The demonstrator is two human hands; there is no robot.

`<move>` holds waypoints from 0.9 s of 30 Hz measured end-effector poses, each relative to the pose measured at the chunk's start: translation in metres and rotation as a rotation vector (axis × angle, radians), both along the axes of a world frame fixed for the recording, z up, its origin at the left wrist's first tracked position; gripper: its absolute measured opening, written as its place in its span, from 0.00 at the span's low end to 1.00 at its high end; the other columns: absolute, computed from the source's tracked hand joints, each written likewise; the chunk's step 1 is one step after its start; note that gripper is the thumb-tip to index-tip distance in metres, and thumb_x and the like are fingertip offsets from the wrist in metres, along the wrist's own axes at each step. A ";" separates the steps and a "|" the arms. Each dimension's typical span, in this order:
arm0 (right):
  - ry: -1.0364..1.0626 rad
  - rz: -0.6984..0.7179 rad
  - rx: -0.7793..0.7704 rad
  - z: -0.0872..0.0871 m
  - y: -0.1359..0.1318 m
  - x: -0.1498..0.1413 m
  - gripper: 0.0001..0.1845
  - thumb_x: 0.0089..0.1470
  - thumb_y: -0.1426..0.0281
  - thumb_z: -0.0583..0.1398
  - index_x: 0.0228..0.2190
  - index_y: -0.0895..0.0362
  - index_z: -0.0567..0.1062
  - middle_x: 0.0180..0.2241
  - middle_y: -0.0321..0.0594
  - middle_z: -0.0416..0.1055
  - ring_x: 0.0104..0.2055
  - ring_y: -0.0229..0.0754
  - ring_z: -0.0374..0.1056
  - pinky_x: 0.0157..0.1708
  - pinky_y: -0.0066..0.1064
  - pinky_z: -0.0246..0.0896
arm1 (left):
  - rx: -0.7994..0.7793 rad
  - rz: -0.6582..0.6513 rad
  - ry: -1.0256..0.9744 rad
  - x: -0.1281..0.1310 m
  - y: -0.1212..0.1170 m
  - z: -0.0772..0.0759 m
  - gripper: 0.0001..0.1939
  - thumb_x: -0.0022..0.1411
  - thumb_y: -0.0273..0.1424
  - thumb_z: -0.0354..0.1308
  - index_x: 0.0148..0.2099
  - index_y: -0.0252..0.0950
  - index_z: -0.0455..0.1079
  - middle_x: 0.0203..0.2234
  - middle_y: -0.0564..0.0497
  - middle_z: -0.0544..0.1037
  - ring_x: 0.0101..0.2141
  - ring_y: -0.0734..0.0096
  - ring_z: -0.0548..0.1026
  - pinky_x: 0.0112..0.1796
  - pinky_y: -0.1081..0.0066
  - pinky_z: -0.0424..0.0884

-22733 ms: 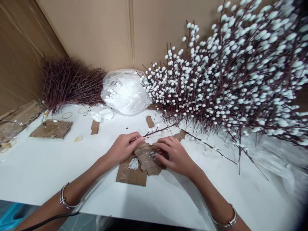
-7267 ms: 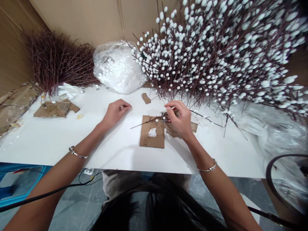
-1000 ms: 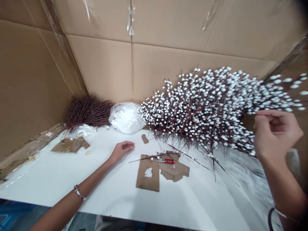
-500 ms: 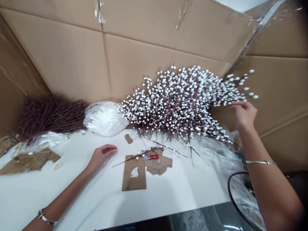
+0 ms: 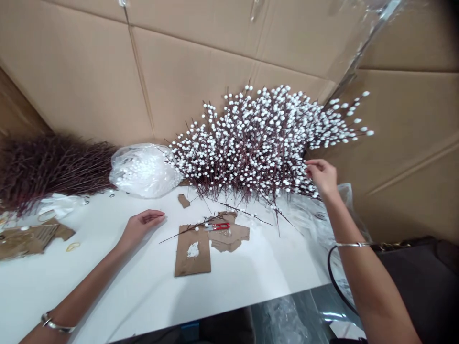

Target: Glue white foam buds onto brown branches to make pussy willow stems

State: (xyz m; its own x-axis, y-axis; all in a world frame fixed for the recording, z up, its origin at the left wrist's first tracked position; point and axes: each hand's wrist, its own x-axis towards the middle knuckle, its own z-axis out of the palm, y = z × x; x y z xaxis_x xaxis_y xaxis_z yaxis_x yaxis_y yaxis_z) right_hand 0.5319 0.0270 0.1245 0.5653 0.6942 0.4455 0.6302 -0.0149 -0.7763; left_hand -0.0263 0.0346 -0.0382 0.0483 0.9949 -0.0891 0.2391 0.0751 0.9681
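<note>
My left hand [image 5: 141, 227] rests over the white table with loosely stretched fingers and nothing visible in it. My right hand [image 5: 322, 177] hovers at the right front of a big heap of brown twigs with white berries [image 5: 251, 143]; its fingers are bent and slightly apart, with no twig seen in them. Between the hands, one twig with a few berries [image 5: 197, 229] lies across a cardboard piece [image 5: 182, 263] bearing a white, glue-like smear [image 5: 192, 249]. Red-handled thread snips [image 5: 221, 226] lie on a torn cardboard scrap [image 5: 233, 240].
Bare brown twigs [image 5: 57, 165] are piled at the left, beside a clear plastic bag of white berries [image 5: 145, 171]. Torn cardboard [image 5: 28, 241] lies at the left. Tall cardboard [image 5: 201, 81] walls the back. Crumpled plastic [image 5: 315, 215] and a dark bag [image 5: 419, 282] are at the right.
My right hand has moved left and toward me, from the heap's right end to its front right. My left hand stays about where it was. The view has shifted slightly.
</note>
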 end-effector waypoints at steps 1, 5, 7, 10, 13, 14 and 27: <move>-0.031 -0.014 0.088 0.008 -0.001 -0.015 0.11 0.51 0.72 0.56 0.36 0.58 0.75 0.26 0.37 0.70 0.26 0.37 0.62 0.28 0.30 0.58 | 0.007 0.006 -0.010 0.001 -0.001 0.001 0.27 0.44 0.49 0.71 0.40 0.34 0.78 0.40 0.41 0.83 0.42 0.55 0.79 0.44 0.64 0.74; -0.206 0.151 0.480 0.035 -0.019 -0.104 0.09 0.58 0.69 0.56 0.38 0.58 0.75 0.29 0.38 0.69 0.30 0.36 0.65 0.32 0.30 0.58 | 0.013 0.047 -0.059 0.003 -0.003 0.006 0.27 0.42 0.49 0.72 0.37 0.34 0.78 0.38 0.42 0.83 0.40 0.56 0.79 0.42 0.63 0.75; -0.215 0.303 0.554 0.031 -0.029 -0.158 0.08 0.59 0.72 0.56 0.37 0.56 0.76 0.28 0.38 0.69 0.30 0.36 0.66 0.32 0.31 0.59 | 0.005 0.058 -0.130 0.004 -0.004 0.008 0.25 0.41 0.47 0.73 0.37 0.34 0.78 0.37 0.43 0.82 0.40 0.57 0.79 0.42 0.64 0.74; -0.233 0.670 0.364 -0.005 -0.035 -0.236 0.09 0.57 0.75 0.56 0.34 0.54 0.77 0.30 0.36 0.73 0.31 0.37 0.68 0.32 0.31 0.63 | -0.012 0.048 -0.222 0.004 -0.006 0.009 0.23 0.41 0.44 0.74 0.37 0.34 0.78 0.34 0.44 0.83 0.38 0.60 0.79 0.42 0.65 0.74; -0.174 0.934 0.091 -0.059 -0.028 -0.295 0.12 0.58 0.76 0.54 0.35 0.54 0.77 0.33 0.38 0.75 0.33 0.38 0.68 0.33 0.30 0.63 | -0.015 0.033 -0.252 0.004 -0.007 0.010 0.22 0.42 0.43 0.74 0.37 0.34 0.78 0.34 0.44 0.83 0.38 0.59 0.79 0.42 0.63 0.74; -0.141 0.981 0.000 -0.075 -0.024 -0.309 0.12 0.58 0.76 0.54 0.35 0.55 0.77 0.34 0.38 0.75 0.33 0.38 0.68 0.33 0.30 0.63 | -0.014 0.027 -0.262 0.004 -0.008 0.010 0.22 0.43 0.43 0.74 0.37 0.34 0.78 0.34 0.44 0.83 0.38 0.59 0.79 0.42 0.63 0.73; -0.193 0.973 -0.261 -0.123 -0.012 -0.326 0.10 0.55 0.77 0.55 0.34 0.55 0.75 0.36 0.38 0.75 0.40 0.42 0.68 0.42 0.33 0.59 | -0.007 0.012 -0.365 0.007 -0.011 0.005 0.18 0.44 0.40 0.74 0.34 0.35 0.78 0.32 0.49 0.81 0.35 0.67 0.77 0.43 0.67 0.71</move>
